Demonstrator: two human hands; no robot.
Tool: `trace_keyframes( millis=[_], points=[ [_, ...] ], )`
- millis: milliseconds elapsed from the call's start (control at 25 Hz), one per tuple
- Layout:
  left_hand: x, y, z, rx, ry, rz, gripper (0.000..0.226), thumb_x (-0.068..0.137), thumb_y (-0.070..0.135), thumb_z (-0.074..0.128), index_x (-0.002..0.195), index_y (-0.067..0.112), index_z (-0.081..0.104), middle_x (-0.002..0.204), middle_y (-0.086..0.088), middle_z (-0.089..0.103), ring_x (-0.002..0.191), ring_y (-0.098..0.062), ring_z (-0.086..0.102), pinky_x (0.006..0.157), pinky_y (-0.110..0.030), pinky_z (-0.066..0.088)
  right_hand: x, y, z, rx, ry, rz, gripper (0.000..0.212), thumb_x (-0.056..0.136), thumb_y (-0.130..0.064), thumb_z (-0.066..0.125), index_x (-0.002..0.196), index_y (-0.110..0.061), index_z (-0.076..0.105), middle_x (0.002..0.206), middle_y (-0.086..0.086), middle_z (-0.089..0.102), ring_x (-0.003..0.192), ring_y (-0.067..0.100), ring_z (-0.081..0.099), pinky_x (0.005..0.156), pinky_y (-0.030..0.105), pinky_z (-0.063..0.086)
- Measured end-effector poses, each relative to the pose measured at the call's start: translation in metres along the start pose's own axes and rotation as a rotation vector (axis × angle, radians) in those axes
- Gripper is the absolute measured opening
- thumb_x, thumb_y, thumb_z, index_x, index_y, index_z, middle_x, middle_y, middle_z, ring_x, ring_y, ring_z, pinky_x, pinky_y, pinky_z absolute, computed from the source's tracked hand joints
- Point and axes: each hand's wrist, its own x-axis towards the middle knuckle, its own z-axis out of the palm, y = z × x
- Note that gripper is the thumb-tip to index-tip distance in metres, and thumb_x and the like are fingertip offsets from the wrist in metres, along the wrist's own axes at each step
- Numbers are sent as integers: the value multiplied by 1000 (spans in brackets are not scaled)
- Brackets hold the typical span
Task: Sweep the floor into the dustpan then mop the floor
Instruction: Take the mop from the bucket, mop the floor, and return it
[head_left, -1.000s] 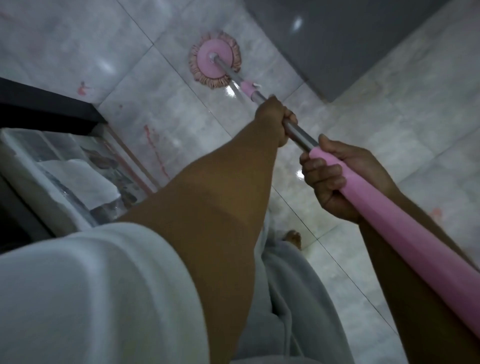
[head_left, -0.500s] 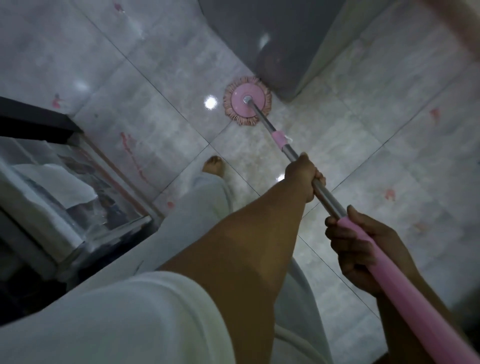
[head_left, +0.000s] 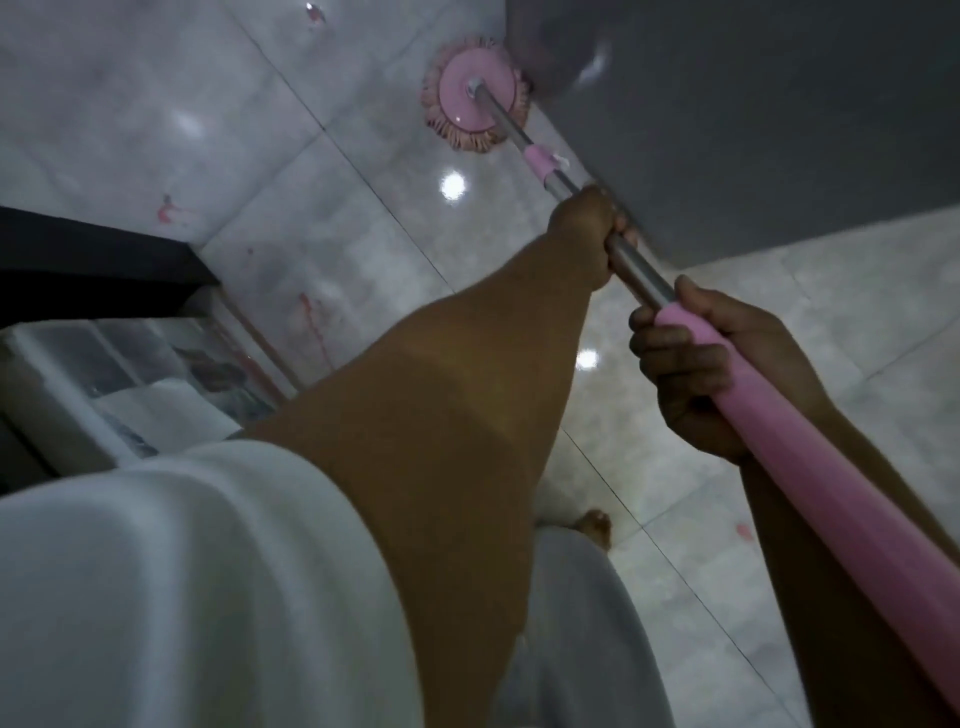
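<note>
Presently: mop head (head_left: 475, 101) — flat on the tiled floor (head_left: 311, 208), steel shaft (head_left: 636, 273) running forward to it. Left hand (head_left: 587, 228) clenched round the shaft, nearer the head; right hand (head_left: 696, 374) wrapped round the pink grip (head_left: 779, 441) behind.

I count one mop (head_left: 639, 275) with one round head (head_left: 475, 93), far on the floor (head_left: 363, 260). Two hands grip its pole: the left hand (head_left: 587, 228) farther along, the right hand (head_left: 691, 374) nearer. One bare foot (head_left: 595, 525) shows, and one white sleeve (head_left: 182, 571) near left. On the tiles I make out at least three red marks (head_left: 169, 210) and two bright light spots (head_left: 453, 185).
</note>
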Motion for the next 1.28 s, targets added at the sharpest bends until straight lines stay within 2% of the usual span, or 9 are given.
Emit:
trace_keyframes(
  millis=[200, 360, 560, 760, 1000, 1120, 1280],
  points=[
    [31, 108, -41, -58, 39, 58, 32, 104, 27, 37, 75, 13, 40, 34, 3, 36, 30, -9, 35, 35, -15, 34, 88, -36, 73, 7, -23, 45, 31, 97, -39, 47, 92, -9, 49, 62, -4, 49, 40, 4, 49, 37, 10, 41],
    [41, 133, -56, -96, 58, 35, 33, 104, 31, 39, 77, 13, 40, 40, 1, 36, 32, -10, 36, 35, -14, 36, 112, -42, 89, -11, -43, 73, 33, 97, -40, 48, 91, -8, 50, 63, -4, 50, 41, 4, 50, 39, 9, 42],
    [23, 100, -64, -73, 69, 16, 33, 103, 33, 41, 77, 13, 41, 54, 1, 36, 44, -11, 36, 35, -14, 38, 90, -15, 70, 19, -60, 93, 34, 97, -42, 49, 93, -8, 50, 63, -3, 52, 43, 4, 52, 40, 11, 44],
    [-23, 14, -70, -115, 103, -27, 32, 104, 33, 40, 77, 15, 40, 46, 2, 32, 37, -11, 32, 34, -13, 35, 30, 42, 30, 7, -32, 133, 33, 95, -41, 49, 93, -9, 49, 63, -3, 51, 42, 4, 50, 38, 12, 43],
    [-85, -78, -78, -93, 122, -141, 31, 101, 39, 44, 81, 14, 44, 48, 3, 35, 34, -11, 36, 36, -16, 37, -49, 105, -4, -8, 46, 180, 30, 93, -39, 53, 94, -9, 50, 63, -1, 51, 41, 4, 48, 35, 16, 43],
    [-89, -82, -85, -137, 134, -163, 35, 100, 40, 46, 77, 15, 43, 46, 2, 34, 32, -11, 34, 36, -15, 38, -50, 110, -1, -42, 62, 195, 28, 87, -36, 58, 92, -9, 49, 61, -1, 50, 39, 5, 46, 34, 16, 42],
    [-66, -50, -90, -173, 129, -127, 35, 100, 41, 45, 77, 15, 41, 46, 1, 34, 34, -12, 35, 36, -15, 38, -19, 87, 13, -30, 27, 207, 30, 88, -34, 61, 96, -8, 50, 63, -1, 52, 41, 6, 49, 37, 16, 44]
  ],
)
